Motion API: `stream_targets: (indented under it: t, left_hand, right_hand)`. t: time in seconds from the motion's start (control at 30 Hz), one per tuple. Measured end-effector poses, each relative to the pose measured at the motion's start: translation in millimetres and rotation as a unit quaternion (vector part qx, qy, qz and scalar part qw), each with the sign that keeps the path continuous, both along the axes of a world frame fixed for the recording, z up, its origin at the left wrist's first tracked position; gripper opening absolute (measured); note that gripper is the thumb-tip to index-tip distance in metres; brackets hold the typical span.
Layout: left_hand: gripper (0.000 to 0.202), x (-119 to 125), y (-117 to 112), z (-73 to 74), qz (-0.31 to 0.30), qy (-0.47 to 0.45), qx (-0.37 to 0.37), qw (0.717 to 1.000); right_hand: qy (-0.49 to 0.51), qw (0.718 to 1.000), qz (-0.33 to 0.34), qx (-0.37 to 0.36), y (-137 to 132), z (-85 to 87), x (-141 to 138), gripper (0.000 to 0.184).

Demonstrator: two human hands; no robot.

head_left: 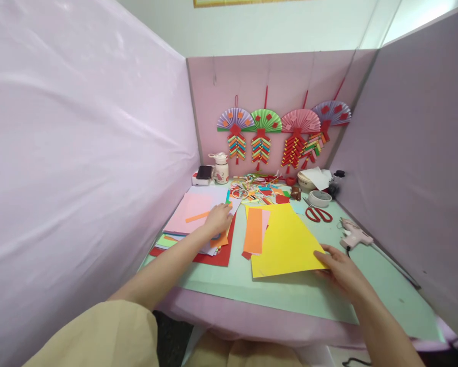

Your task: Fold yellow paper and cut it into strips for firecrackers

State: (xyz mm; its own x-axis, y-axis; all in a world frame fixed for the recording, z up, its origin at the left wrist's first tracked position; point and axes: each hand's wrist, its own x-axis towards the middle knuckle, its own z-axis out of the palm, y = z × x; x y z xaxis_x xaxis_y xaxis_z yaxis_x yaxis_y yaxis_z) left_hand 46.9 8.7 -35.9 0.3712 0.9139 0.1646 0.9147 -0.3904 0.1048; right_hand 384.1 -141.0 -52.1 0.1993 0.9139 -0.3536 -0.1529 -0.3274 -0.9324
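My right hand grips the lower right corner of a large yellow sheet of paper, thumb on top and the other fingers underneath. An orange paper strip and a pink one lie over the left part of that sheet. My left hand rests with its fingers stretched out on the right side of a stack of coloured paper, beside a small blue and green strip. Red sheets stick out below the stack, and part of it is hidden by my left forearm.
Paper scraps are heaped at the back. On the right are red-handled scissors, a roll of white tape and a glue gun. A bottle and a phone stand back left. Paper fan ornaments hang behind.
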Motion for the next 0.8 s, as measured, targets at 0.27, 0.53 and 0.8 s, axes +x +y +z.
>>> stream_targets:
  t: [0.27,0.53,0.8]
  left_hand:
    - [0.058,88.5,-73.2,-3.0,0.009,0.016,-0.121,0.992]
    - [0.058,99.3,-62.9,11.5,0.076,0.060,-0.164,0.982]
    - [0.104,74.7,-39.0,5.8,0.077,0.004,-0.191,0.979]
  right_hand:
    - [-0.026,1.000,0.002,-0.014,-25.0,-20.3,-9.9,0.037]
    - [-0.028,1.000,-0.006,0.009,-41.6,-28.3,-14.0,0.039]
    - [-0.007,1.000,-0.009,0.010,-44.9,-31.3,-13.1,0.042]
